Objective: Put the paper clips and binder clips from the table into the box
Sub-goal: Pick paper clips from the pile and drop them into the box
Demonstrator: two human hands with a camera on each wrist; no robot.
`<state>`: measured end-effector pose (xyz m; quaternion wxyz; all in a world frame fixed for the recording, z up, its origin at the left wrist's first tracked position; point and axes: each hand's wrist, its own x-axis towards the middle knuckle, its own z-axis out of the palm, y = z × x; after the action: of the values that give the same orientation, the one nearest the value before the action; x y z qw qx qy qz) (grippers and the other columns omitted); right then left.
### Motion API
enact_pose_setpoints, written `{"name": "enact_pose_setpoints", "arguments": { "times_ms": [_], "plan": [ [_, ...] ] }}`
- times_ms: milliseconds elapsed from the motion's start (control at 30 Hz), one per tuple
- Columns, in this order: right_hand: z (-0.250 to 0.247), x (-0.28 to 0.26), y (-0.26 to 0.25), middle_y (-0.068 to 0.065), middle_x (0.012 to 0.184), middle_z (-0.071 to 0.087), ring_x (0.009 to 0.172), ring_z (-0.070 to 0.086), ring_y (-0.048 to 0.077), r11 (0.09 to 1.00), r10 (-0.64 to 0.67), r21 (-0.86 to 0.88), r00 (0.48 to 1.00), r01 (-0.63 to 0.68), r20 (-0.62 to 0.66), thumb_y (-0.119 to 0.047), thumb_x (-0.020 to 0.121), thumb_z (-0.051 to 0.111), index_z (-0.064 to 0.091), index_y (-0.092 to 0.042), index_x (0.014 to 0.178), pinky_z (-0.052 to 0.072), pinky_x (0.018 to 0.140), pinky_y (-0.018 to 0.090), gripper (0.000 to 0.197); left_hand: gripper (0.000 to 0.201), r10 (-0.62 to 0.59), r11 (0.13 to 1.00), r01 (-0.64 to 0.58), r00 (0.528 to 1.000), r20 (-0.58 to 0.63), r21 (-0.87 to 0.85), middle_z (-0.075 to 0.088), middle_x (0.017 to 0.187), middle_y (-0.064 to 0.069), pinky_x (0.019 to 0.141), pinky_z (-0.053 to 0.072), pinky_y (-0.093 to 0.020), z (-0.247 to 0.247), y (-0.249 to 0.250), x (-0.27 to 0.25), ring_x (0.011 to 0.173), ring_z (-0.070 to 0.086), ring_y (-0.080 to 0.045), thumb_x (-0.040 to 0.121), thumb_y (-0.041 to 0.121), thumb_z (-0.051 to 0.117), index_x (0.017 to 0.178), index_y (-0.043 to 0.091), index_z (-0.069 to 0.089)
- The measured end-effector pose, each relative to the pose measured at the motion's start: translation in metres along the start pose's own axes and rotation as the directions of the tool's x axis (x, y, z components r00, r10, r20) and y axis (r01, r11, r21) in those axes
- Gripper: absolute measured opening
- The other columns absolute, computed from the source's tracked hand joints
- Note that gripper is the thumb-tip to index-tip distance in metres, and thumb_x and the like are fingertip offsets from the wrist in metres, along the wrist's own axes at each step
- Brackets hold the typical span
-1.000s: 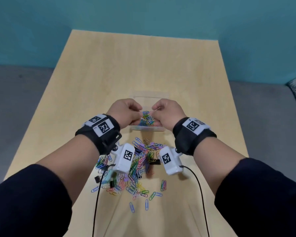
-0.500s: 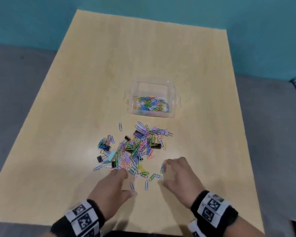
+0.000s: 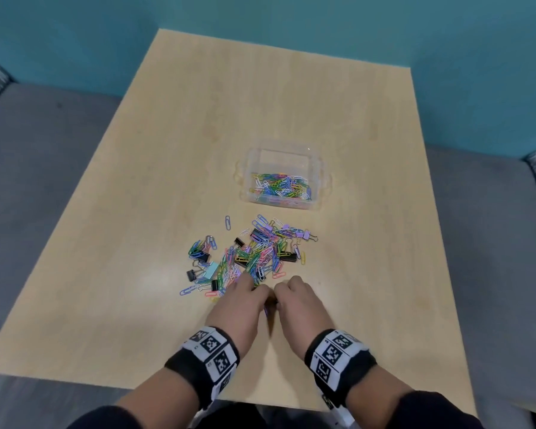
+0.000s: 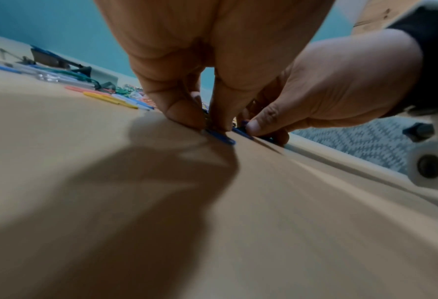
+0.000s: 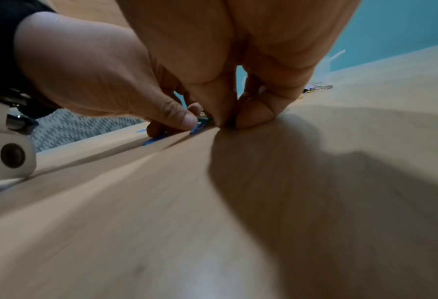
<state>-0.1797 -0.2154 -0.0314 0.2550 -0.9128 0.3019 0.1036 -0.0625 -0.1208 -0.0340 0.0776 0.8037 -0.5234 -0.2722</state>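
A clear plastic box (image 3: 322, 181) with coloured paper clips in its bottom stands past the table's middle. Between it and me lies a loose pile of paper clips and binder clips (image 3: 257, 252). At the pile's near edge my left hand (image 3: 259, 294) and right hand (image 3: 280, 294) meet, fingers curled down onto the table. In the left wrist view my left hand (image 4: 210, 123) pinches clips, a blue paper clip (image 4: 221, 138) poking out beneath. My right hand (image 5: 228, 121) pinches clips against the table, and another blue paper clip (image 5: 198, 128) lies under the left thumb.
The light wooden table (image 3: 198, 119) is bounded by a teal wall at the back and grey seating at both sides. Black binder clips (image 3: 192, 275) lie at the pile's left side, a lilac one (image 3: 307, 235) at its right.
A second ago both hands were at the box. They drew back to the pile's near edge, apart and spread, and now have closed together over the nearest clips.
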Motion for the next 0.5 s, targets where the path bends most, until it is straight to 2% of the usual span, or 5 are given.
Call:
{"name": "enact_pose_setpoints", "arguments": {
  "times_ms": [67,167,267,367,500],
  "plan": [
    [-0.004,0.002,0.000,0.009,0.103,0.047,0.090,0.047,0.030,1.000,-0.010,-0.004,1.000,0.010,0.018,-0.003,0.085,0.045,0.051,-0.014,0.099,0.032,0.068,0.034,0.019,0.039,0.007,0.997,-0.010,0.999,0.039,0.073,0.031,0.094,0.000,0.063,0.029,-0.031,-0.003,0.000,0.001,0.085,0.041,-0.023,0.077,-0.002,0.047,0.102,0.027,0.045],
    [-0.005,0.007,0.003,0.011,0.098,0.049,0.083,0.050,0.032,0.999,-0.013,-0.031,1.000,0.014,0.026,-0.002,0.082,0.048,0.051,-0.011,0.093,0.027,0.063,0.035,0.015,0.047,0.007,0.992,-0.019,0.995,0.095,0.125,0.039,0.108,-0.007,0.070,0.039,-0.036,-0.014,0.005,0.000,0.099,0.045,-0.028,0.076,-0.005,0.043,0.114,0.022,0.046],
    [-0.006,0.009,0.004,0.011,0.081,0.053,0.065,0.054,0.033,0.999,-0.002,-0.053,0.998,0.005,0.066,-0.001,0.071,0.061,0.052,-0.011,0.079,0.026,0.054,0.032,0.016,0.046,0.019,0.976,-0.052,0.988,0.153,0.211,0.041,0.116,-0.011,0.077,0.040,-0.038,-0.021,0.010,0.001,0.106,0.047,-0.031,0.079,-0.005,0.043,0.120,0.015,0.044],
    [-0.008,0.011,0.009,0.011,0.074,0.054,0.057,0.053,0.032,0.998,0.002,-0.065,0.998,0.001,0.055,0.000,0.064,0.066,0.053,-0.010,0.074,0.025,0.051,0.029,0.019,0.042,0.059,0.951,-0.110,0.982,0.179,0.290,0.044,0.117,-0.014,0.074,0.041,-0.040,-0.024,0.013,0.003,0.104,0.050,-0.033,0.079,-0.006,0.044,0.118,0.009,0.043],
    [-0.018,0.015,0.016,0.012,0.085,0.052,0.067,0.048,0.030,0.999,0.009,-0.043,1.000,-0.008,0.022,-0.001,0.079,0.051,0.054,-0.007,0.084,0.026,0.058,0.033,0.008,0.036,0.045,0.971,-0.089,0.980,0.192,0.224,0.047,0.107,-0.010,0.065,0.034,-0.035,-0.020,0.005,0.007,0.092,0.053,-0.031,0.075,-0.008,0.044,0.104,0.012,0.046]
  ]
}}
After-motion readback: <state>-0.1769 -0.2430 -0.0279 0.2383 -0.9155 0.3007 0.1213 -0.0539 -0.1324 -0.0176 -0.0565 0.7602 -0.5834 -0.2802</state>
